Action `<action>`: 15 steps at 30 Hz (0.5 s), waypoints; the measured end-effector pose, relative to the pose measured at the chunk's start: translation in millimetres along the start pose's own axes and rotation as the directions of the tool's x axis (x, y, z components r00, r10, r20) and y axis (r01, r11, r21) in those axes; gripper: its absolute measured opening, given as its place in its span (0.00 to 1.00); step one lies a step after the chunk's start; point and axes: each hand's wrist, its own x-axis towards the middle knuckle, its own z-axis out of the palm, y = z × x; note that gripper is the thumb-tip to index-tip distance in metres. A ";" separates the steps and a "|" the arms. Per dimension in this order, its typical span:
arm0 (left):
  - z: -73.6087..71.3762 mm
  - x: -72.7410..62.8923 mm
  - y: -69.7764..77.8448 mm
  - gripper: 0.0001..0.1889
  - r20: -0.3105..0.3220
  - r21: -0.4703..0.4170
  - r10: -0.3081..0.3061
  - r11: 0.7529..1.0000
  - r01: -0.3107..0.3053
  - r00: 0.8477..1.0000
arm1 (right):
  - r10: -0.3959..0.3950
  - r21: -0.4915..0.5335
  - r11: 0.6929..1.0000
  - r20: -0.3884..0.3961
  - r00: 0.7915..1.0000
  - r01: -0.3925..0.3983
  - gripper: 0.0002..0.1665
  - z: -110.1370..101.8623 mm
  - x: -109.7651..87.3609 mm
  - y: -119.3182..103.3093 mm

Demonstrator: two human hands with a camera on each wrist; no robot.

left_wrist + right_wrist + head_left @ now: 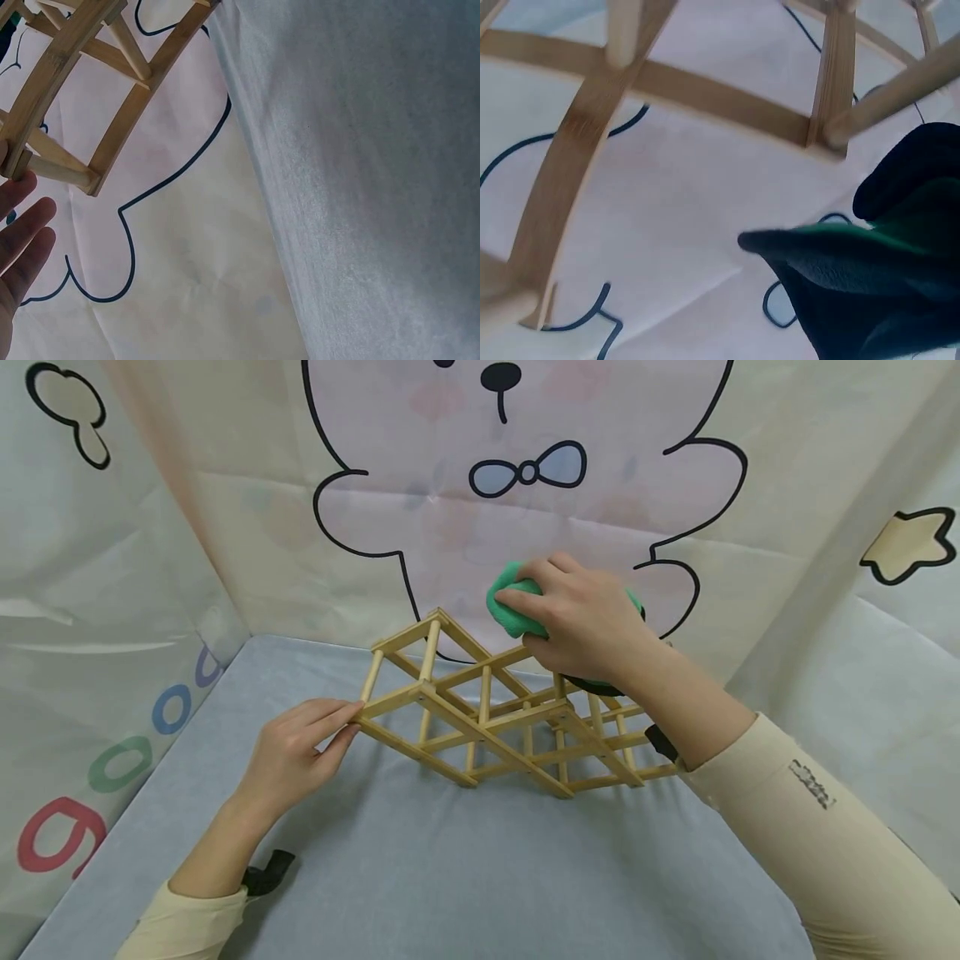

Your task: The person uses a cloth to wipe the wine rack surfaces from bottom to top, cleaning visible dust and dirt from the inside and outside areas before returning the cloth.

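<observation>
A folding wooden lattice rack [495,741] of flat slats and round dowels stands partly spread on the table. At its left end, my left hand [303,743] pinches a corner between thumb and fingers. The left wrist view shows that end of the rack [122,133] beside my fingertips [34,217]. Over the rack's upper middle, my right hand [588,618] grips a bunched green cloth [513,602]. Part of the rack behind that hand and forearm is hidden. In the right wrist view, the cloth [870,277] hangs dark and folded close to the slats [562,180].
A pale blue-grey cloth covers the table [480,877]. Behind it rises a fabric backdrop [255,527] with a cartoon bear, and similar printed sheets close in both sides. A black strap piece [268,872] sits at my left wrist.
</observation>
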 end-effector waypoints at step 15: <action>1.1 -0.1 -0.9 0.22 -0.012 0.020 0.013 1.000 -0.013 1.000 | -0.064 0.016 0.998 0.139 0.988 0.063 0.32 50.7 23.5 -19.7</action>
